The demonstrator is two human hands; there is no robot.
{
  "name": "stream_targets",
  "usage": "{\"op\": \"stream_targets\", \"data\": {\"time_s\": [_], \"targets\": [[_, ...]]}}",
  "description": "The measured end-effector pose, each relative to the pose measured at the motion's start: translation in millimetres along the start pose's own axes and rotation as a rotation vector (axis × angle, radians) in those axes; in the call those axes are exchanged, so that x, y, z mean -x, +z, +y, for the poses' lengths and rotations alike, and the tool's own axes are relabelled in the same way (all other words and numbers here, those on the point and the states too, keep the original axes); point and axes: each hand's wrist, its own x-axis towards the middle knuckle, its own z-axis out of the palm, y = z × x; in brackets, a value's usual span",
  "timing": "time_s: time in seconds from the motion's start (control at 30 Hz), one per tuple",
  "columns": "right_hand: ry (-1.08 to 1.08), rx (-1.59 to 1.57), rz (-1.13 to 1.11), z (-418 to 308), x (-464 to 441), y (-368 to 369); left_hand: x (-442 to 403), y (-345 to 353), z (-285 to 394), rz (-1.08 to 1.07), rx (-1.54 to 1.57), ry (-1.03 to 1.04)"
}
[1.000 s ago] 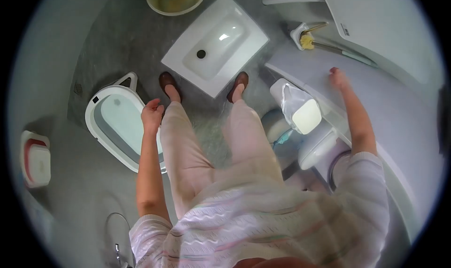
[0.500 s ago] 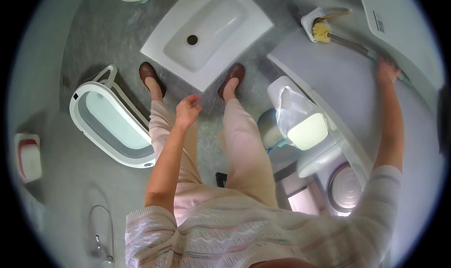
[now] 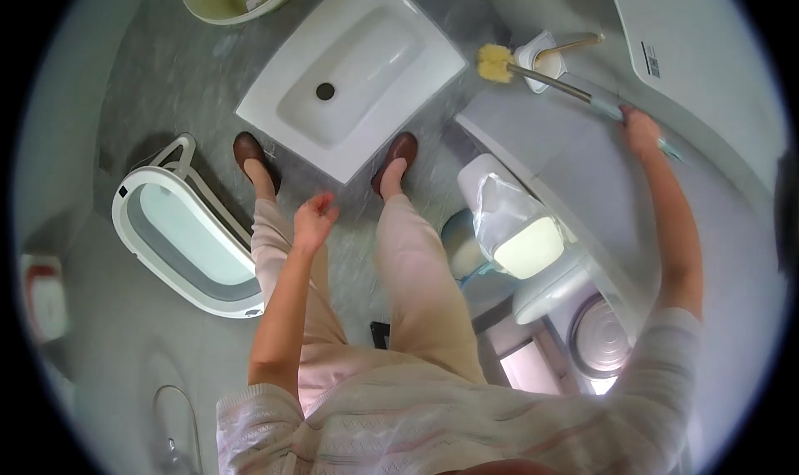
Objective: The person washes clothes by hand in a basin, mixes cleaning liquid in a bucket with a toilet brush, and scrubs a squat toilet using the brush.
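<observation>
My right hand (image 3: 642, 131) is wrapped round the grey and pale-green handle of a long toilet brush (image 3: 566, 90). The brush's yellow bristle head (image 3: 495, 63) points left, above the floor as seen from here and close to the corner of the white basin. Just behind the head is a white holder (image 3: 541, 77) with a wooden-coloured stick (image 3: 570, 45) in it. My left hand (image 3: 315, 223) hangs in the air over my leg, fingers loosely bent and apart, holding nothing.
A white washbasin (image 3: 291, 154) with a dark drain is in front of my feet. On the left leans a white and grey folding tub (image 3: 133, 225). A yellowish bucket (image 3: 196, 9) is at the top. A white bin (image 3: 529, 248) with a plastic bag stands right of my legs.
My right hand has moved left and pulled the brush with it. The bristle head has passed from over the holder to its left side. The whole view has shifted slightly.
</observation>
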Motion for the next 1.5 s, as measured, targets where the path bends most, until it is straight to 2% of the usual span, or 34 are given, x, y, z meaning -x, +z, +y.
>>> {"op": "stream_targets", "data": {"time_s": [0.1, 0.17, 0.23, 0.33, 0.43, 0.53, 0.63, 0.73, 0.83, 0.93, 1.0, 1.07, 1.23, 1.3, 1.43, 1.5], "targets": [[0.033, -0.037, 0.002, -48, -36, -24, 0, 10, -9, -0.007, 0.058, -0.027], [-0.016, 0.093, 0.139, -70, -67, -19, 1, 14, -8, -0.009, 0.017, -0.037], [-0.033, 0.162, 0.126, -93, -93, -25, 3, 22, -8, -0.005, 0.015, -0.044], [-0.008, 0.253, -0.008, -112, -126, -40, 0, 39, -19, -0.012, 0.066, -0.067], [-0.030, 0.389, 0.132, -112, -151, -34, -4, 54, -19, -0.033, 0.127, -0.079], [-0.068, 0.412, 0.499, -101, -174, -14, -7, 70, -28, -0.050, 0.231, -0.137], [-0.133, 0.410, 0.562, -102, -176, -15, -10, 83, -35, -0.055, 0.304, -0.158], [-0.400, 0.406, 0.833, -103, -176, -5, -14, 85, -31, -0.055, 0.296, -0.175], [-0.530, 0.291, 0.453, -116, -174, 6, -17, 86, -30, -0.044, 0.293, -0.139], [-0.309, 0.270, 0.282, -111, -181, 32, -24, 80, -22, -0.026, 0.207, -0.089], [-0.119, 0.429, 0.134, -108, -184, 35, -25, 66, -16, -0.004, 0.162, -0.123], [-0.209, 0.500, 0.273, -87, -192, 62, -34, 56, -13, 0.003, 0.181, -0.182], [-0.073, 0.530, 0.002, -87, -177, 75, -69, 36, -40, 0.059, 0.220, -0.098], [-0.052, 0.364, -0.097, -75, -170, 88, -86, 21, -44, 0.065, 0.296, -0.082], [0.018, 0.187, -0.145, -67, -141, 94, -129, -47, 6, 0.073, 0.453, -0.128], [0.058, 0.127, -0.140, -58, -132, 102, -155, -90, 31, 0.143, 0.621, -0.090]]}}
